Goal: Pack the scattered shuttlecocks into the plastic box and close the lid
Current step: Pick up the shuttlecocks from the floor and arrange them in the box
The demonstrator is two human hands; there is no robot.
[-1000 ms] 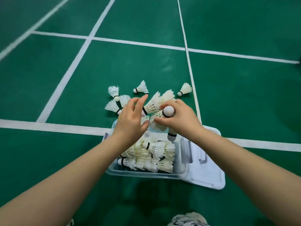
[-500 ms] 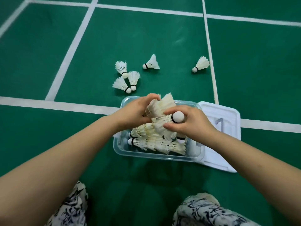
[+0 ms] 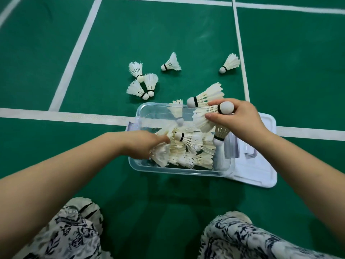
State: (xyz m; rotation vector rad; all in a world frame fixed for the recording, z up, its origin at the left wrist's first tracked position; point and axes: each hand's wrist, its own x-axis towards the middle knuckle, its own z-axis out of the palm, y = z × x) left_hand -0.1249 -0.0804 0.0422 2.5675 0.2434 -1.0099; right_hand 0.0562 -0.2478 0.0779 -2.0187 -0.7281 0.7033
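A clear plastic box (image 3: pixel 149 168) sits on the green court floor, partly filled with a heap of white shuttlecocks (image 3: pixel 188 148). My left hand (image 3: pixel 143 144) reaches into the box's left side and closes on shuttlecocks there. My right hand (image 3: pixel 237 120) hovers over the box's right end, gripping three shuttlecocks (image 3: pixel 207 116) pointing different ways. The white lid (image 3: pixel 261 169) lies flat to the right, partly under the box. Several loose shuttlecocks lie on the floor beyond the box: a cluster of three (image 3: pixel 143 83), one (image 3: pixel 170 63) in the middle, one (image 3: pixel 230 63) at the right.
White court lines (image 3: pixel 61 114) cross the green floor to the left of the box and run away on both sides. My knees in patterned trousers (image 3: pixel 74 230) fill the bottom of the view.
My left hand has dropped from the box's far rim into the pile at the left. My right hand has shifted right with its shuttlecocks. The view has tilted down, showing my knees.
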